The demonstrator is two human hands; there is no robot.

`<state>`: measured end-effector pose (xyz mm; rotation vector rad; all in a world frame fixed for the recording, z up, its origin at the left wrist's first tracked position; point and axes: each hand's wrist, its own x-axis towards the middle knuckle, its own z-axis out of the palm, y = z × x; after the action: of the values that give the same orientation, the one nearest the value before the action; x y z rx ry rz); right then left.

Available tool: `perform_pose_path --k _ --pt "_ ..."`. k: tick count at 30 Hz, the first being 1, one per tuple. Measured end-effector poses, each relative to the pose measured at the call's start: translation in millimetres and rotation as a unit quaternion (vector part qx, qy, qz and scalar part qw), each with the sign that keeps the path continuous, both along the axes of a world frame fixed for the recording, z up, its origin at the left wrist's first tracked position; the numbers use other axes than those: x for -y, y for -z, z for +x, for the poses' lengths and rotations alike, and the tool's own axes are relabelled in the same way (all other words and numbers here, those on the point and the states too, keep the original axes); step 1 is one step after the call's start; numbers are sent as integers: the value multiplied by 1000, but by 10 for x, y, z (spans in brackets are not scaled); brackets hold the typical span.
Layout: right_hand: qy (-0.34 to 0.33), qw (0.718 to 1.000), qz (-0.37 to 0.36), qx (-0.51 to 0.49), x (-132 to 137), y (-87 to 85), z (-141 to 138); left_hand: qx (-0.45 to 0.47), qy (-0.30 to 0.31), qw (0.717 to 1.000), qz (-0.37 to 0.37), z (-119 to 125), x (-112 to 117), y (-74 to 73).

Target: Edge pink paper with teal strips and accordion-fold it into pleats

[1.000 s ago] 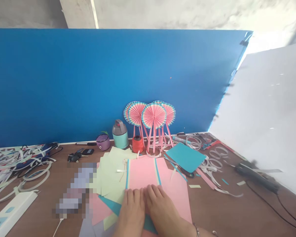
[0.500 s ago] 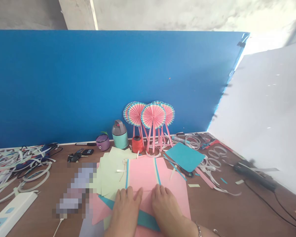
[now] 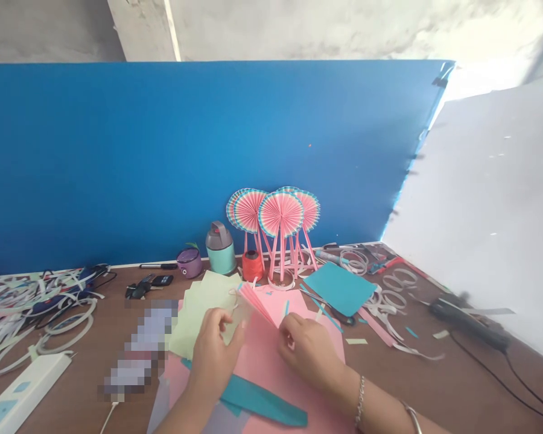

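Observation:
A pink pleated paper strip [image 3: 257,304] slants above the pink sheets [image 3: 265,355], its folds bunched together. My right hand [image 3: 308,346] pinches its lower right end between thumb and curled fingers. To the left of the strip is my left hand [image 3: 217,343], thumb and bent fingers apart with nothing between them. Pale green sheets [image 3: 199,313] lie spread behind my left hand. Below both hands a folded teal paper piece [image 3: 266,401] rests on the pink sheets.
Several finished pink paper fans [image 3: 280,214] stand at the back beside a red thread spool [image 3: 252,265]. A teal sheet [image 3: 339,286] partly covers scissors [image 3: 346,317]. Paper scraps and cables lie right; a power strip [image 3: 25,392] and a tangle of paper strips [image 3: 54,295] lie left.
The pink paper has gone from lying flat under both hands to a gathered, raised strip. My left hand has come off it; my right hand now grips one end. The teal piece shows more.

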<state>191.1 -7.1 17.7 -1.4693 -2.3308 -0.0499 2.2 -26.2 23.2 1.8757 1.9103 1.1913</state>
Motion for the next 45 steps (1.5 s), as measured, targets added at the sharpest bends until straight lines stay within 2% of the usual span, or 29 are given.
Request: perform_pose_path --k 2,4,6,8,10,13,15,16,19,22,26,29,32,36,39,41,45 --pt "-53 995 60 -61 9 18 -12 79 55 993 -66 71 19 -3" --pt "-140 981 108 -76 33 41 -43 118 90 985 -92 152 50 21" --pt "-214 967 126 -59 62 51 -71 104 75 988 -90 198 78 57" --pt "-255 957 129 -59 88 42 -72 70 52 994 -62 182 91 80" --pt "-256 949 157 -98 112 22 -38 26 41 999 9 113 88 72" --pt "-235 923 263 -152 151 -8 31 -88 6 987 131 10 74 27" --pt "-223 913 312 -140 166 -24 44 -177 -22 970 164 0 66 20" --pt "-214 917 315 -122 164 -29 36 -217 -25 963 159 17 64 34" --pt "-185 950 244 -64 99 -27 -8 -299 29 948 101 117 59 133" --pt "-184 971 152 -1 -19 0 -1 -330 105 938 28 196 51 236" --pt "-177 977 41 113 -137 -1 101 -284 153 946 -41 167 40 236" --pt "-176 975 -33 134 -184 -33 178 -219 158 960 -68 93 46 173" --pt "-198 973 -74 94 -231 -31 256 -204 159 962 -91 37 52 119" --pt "-233 961 -142 -39 -287 34 357 -179 163 962 -124 9 38 31" --pt "-169 956 -198 -133 -299 62 393 -160 160 962 -154 -19 16 -47" --pt "-120 953 -229 -156 -306 53 399 -146 160 962 -167 -61 -6 -74" --pt "-108 946 -258 -160 -337 4 396 -68 146 965 -209 -168 -60 -43"
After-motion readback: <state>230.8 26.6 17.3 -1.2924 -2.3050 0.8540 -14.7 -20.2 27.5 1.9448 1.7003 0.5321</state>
